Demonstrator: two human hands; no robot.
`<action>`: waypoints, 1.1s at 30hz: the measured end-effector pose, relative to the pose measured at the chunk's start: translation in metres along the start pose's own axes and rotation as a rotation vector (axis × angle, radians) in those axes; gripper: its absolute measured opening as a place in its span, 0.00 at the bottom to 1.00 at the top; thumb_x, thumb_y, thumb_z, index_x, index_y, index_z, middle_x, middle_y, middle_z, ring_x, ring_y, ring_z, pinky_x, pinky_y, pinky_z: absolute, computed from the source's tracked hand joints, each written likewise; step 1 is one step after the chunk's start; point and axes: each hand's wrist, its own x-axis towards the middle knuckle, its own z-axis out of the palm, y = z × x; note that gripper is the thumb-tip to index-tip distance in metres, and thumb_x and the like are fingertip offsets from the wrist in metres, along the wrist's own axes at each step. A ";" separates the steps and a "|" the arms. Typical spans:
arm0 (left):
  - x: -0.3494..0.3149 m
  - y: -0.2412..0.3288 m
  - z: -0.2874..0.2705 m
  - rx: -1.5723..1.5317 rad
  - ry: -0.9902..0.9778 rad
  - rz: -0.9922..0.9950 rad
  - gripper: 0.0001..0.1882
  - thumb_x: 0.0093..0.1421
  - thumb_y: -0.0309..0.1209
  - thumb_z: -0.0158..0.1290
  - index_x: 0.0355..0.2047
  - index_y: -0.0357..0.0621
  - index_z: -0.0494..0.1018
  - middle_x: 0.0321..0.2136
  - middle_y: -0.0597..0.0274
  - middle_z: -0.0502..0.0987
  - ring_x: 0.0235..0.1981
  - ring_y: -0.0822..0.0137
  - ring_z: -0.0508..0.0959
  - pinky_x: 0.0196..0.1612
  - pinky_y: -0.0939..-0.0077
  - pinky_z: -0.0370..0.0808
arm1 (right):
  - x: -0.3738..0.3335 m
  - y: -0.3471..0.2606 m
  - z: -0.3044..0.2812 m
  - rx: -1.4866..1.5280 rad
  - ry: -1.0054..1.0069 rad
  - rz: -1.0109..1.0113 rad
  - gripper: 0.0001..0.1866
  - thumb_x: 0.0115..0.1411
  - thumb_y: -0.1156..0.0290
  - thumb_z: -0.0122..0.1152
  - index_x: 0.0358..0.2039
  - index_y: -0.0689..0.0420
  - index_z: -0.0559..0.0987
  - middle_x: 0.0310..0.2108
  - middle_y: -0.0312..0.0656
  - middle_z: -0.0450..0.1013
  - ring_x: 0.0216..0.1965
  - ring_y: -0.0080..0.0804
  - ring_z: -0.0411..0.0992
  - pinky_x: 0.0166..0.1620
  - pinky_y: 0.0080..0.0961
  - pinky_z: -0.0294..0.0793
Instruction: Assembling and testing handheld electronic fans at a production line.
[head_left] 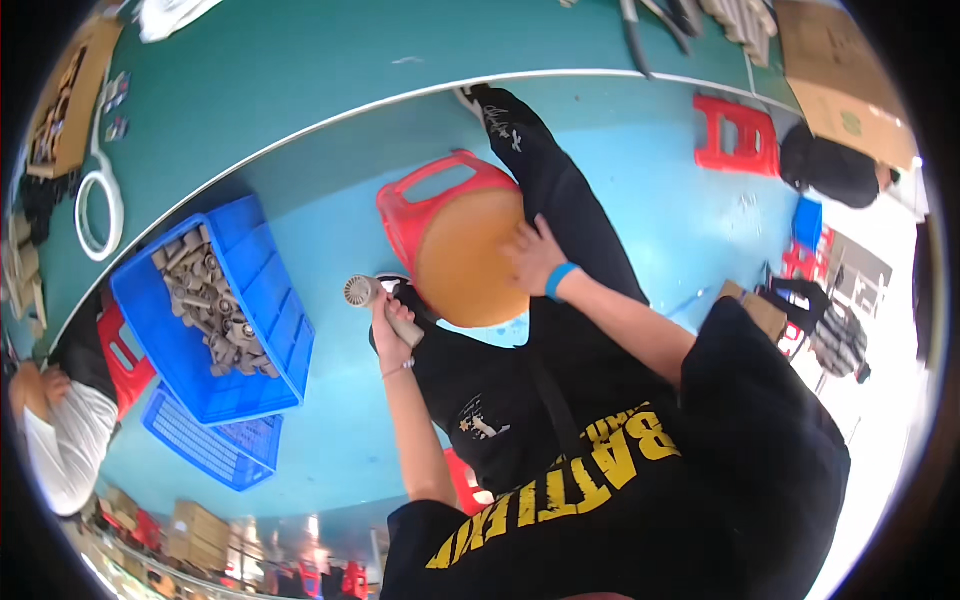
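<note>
My left hand (391, 325) is closed around the handle of a beige handheld fan (361, 291), whose round slotted head points up and to the left. My right hand (535, 260), with a blue band at the wrist, lies with fingers spread at the right edge of a round tan disc (468, 262). That disc rests on a red plastic stool (405, 215) between my legs. To the left stands a blue crate (285, 310) holding many beige pieces (210, 305) of similar shape and colour.
A green table (400, 50) with a white edge runs across the far side, bearing a white ring-shaped item (99, 215), pliers-like tools (650, 30) and cardboard boxes (840, 80). A second blue basket (215, 440) sits behind the crate. People and red stools (737, 137) are on both sides.
</note>
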 end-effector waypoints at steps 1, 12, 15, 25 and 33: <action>-0.021 -0.005 0.003 0.025 -0.008 -0.019 0.11 0.59 0.38 0.53 0.29 0.48 0.65 0.18 0.73 0.62 0.16 0.77 0.62 0.22 0.80 0.63 | -0.007 -0.005 0.025 0.148 -0.089 0.042 0.39 0.53 0.48 0.54 0.63 0.47 0.57 0.65 0.53 0.45 0.68 0.51 0.38 0.63 0.60 0.33; -0.071 -0.065 0.004 0.321 0.159 -0.129 0.10 0.61 0.39 0.49 0.30 0.49 0.64 0.21 0.70 0.63 0.20 0.74 0.64 0.26 0.77 0.65 | -0.020 -0.026 0.081 0.648 0.173 0.019 0.45 0.47 0.63 0.62 0.65 0.44 0.52 0.68 0.47 0.35 0.69 0.46 0.34 0.64 0.49 0.42; -0.063 -0.100 0.050 0.422 0.098 -0.181 0.09 0.62 0.38 0.48 0.31 0.48 0.64 0.22 0.68 0.66 0.22 0.72 0.66 0.28 0.75 0.67 | -0.023 -0.019 0.083 0.771 0.153 -0.021 0.39 0.49 0.63 0.60 0.63 0.45 0.58 0.69 0.43 0.37 0.69 0.41 0.35 0.65 0.47 0.42; -0.053 -0.130 0.160 0.796 0.088 -0.040 0.09 0.62 0.37 0.49 0.34 0.45 0.66 0.25 0.66 0.68 0.26 0.71 0.69 0.32 0.73 0.68 | -0.026 0.004 0.095 0.813 0.181 -0.146 0.31 0.54 0.61 0.53 0.59 0.51 0.65 0.69 0.39 0.37 0.69 0.32 0.34 0.65 0.41 0.40; -0.080 -0.101 0.188 0.833 0.020 0.003 0.11 0.63 0.39 0.47 0.34 0.45 0.65 0.22 0.68 0.65 0.21 0.74 0.65 0.27 0.77 0.65 | -0.014 -0.009 0.103 0.850 0.164 -0.109 0.30 0.52 0.64 0.55 0.58 0.50 0.66 0.69 0.38 0.37 0.69 0.32 0.37 0.64 0.43 0.42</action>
